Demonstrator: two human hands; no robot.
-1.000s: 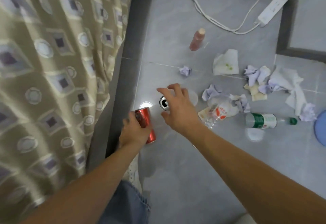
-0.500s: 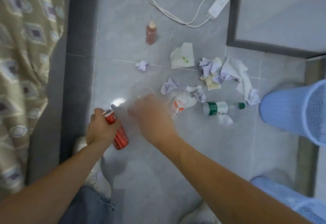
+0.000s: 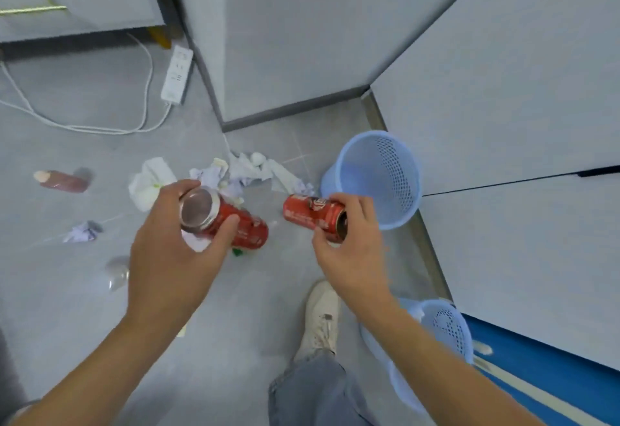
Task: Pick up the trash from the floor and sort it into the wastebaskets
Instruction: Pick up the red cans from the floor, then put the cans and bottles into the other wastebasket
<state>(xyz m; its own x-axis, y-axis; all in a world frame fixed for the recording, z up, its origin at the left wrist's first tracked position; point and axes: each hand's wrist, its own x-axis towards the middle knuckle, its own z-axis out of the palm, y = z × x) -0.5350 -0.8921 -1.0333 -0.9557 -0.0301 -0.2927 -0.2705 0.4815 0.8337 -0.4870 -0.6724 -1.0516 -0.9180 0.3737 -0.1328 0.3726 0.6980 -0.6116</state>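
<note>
Both red cans (image 3: 241, 224) (image 3: 310, 216) look like glossy painted metal with bare silvery ends, the blue wastebaskets (image 3: 396, 177) (image 3: 446, 331) are perforated matt plastic, the crumpled tissues (image 3: 245, 170) are soft paper, and the grey floor (image 3: 84, 308) is smooth, faintly sheened tile.

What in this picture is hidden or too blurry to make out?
Head view, the only one:
- Near basket: contents hidden by the right forearm and its own wall.
- Can labels: the left can and right can are blurred and partly covered by fingers.
- Green scrap: mostly hidden under the left can.
- Clear object on the floor: too blurred to identify.
- Cord: cut off by the left edge.
</note>
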